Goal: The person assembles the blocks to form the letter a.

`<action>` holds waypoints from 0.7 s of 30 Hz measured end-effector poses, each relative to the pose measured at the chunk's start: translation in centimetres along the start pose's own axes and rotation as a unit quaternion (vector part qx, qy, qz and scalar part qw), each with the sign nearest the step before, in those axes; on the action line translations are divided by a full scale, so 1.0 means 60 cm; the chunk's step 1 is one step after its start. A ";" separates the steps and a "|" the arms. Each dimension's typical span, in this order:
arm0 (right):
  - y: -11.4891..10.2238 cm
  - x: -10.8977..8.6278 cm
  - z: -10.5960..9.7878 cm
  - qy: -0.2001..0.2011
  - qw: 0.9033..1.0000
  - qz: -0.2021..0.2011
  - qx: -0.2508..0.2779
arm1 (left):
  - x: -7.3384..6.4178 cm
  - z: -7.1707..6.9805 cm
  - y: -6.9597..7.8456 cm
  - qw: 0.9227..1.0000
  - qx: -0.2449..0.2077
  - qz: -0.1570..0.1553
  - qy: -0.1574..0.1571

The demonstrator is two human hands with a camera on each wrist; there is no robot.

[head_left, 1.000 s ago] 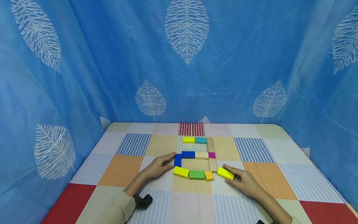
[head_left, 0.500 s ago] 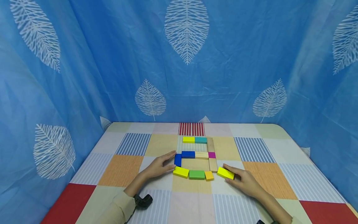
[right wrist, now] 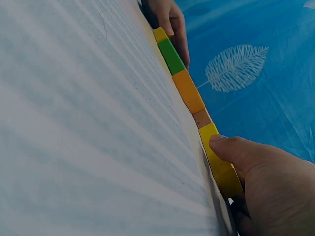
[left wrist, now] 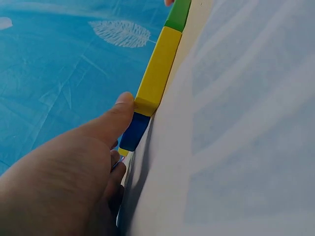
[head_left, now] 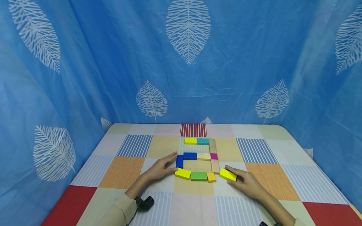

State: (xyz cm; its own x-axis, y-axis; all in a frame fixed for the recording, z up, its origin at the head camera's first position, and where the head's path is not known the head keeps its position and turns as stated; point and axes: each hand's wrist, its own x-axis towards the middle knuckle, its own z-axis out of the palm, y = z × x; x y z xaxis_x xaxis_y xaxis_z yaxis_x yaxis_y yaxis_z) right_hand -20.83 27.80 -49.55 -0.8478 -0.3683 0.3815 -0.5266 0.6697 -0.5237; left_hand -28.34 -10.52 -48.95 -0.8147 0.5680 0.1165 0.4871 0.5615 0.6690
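My left hand lies at the left end of the block layout. Its thumb tip touches the corner of a yellow block; its fingers reach along the outer side of an upright-running blue block. To the right, my right hand pinches another yellow block between thumb and fingers. That block sits tilted on the cloth, a small gap from an orange block. Between the two yellow blocks lie a green block and the orange one. The lower fingers of the right hand are partly hidden.
Behind the front row are a blue block, a pale wood block, a magenta block and plain wood pieces. Farther back are a yellow block and a teal block. A patchwork cloth covers the table; blue curtains surround it.
The left hand's thumb has shifted slightly up, to the corner of the front-left yellow block, and its fingertips moved a little away from me. The right hand stays on its yellow block.
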 end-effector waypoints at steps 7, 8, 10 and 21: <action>-0.002 0.000 0.000 0.001 1.000 0.000 -0.002 | 0.000 0.001 0.001 1.000 -0.001 0.002 0.000; -0.002 0.000 0.000 0.001 1.000 0.001 -0.004 | 0.000 0.000 0.003 1.000 -0.001 0.000 0.000; -0.001 0.000 0.000 0.001 1.000 0.003 -0.004 | -0.001 -0.001 0.006 1.000 -0.002 -0.004 0.000; -0.001 0.000 -0.001 0.000 1.000 0.006 0.005 | 0.000 -0.002 0.005 1.000 0.006 -0.005 -0.003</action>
State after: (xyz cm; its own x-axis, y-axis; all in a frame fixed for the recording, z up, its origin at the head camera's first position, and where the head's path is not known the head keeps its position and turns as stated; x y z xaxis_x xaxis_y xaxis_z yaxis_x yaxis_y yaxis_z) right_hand -20.79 27.78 -49.47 -0.8543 -0.3603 0.3745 -0.5165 0.6680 -0.5357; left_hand -28.24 -10.43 -48.68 -0.8179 0.5659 0.1043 0.4819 0.5746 0.6615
